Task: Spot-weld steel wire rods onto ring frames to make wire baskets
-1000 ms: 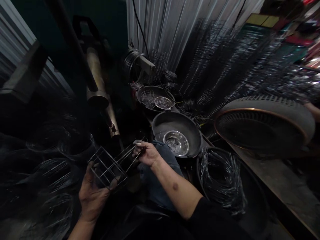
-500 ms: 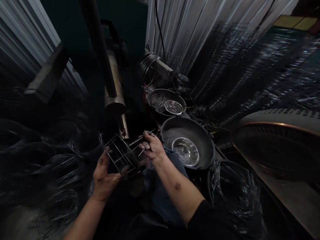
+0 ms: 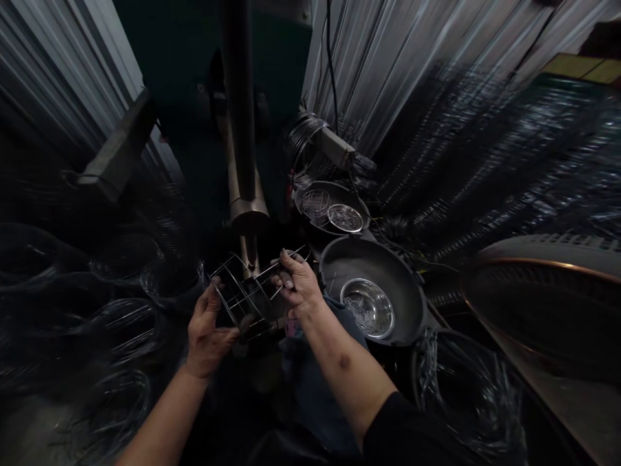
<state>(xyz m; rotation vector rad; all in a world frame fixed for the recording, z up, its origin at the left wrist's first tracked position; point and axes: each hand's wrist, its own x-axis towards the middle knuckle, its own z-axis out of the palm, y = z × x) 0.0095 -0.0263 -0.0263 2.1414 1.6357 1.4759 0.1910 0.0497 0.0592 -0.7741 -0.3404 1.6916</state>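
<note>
I have the wire frame (image 3: 241, 299) in the left hand (image 3: 207, 338), thumb and fingers astride it, the right hand (image 3: 301, 282) pinching thin wires (image 3: 276, 292), and it has just neared the metal rod (image 3: 248, 249) beyond the fingertips, so both sit close, contact unclear from here

We see a silver-grey wire frame (image 3: 246, 296), a silver bowl (image 3: 382, 312), a dark grey pan (image 3: 402, 291), a grey housing (image 3: 543, 252) (edged in a copper colour), ridge-striped grey wall panels (image 3: 402, 45) and our black sleeve (image 3: 402, 430).

Corrug. wall (image 3: 388, 71) behind blk cable (image 3: 331, 68); gray rnd housing (image 3: 553, 249) rt.
</note>
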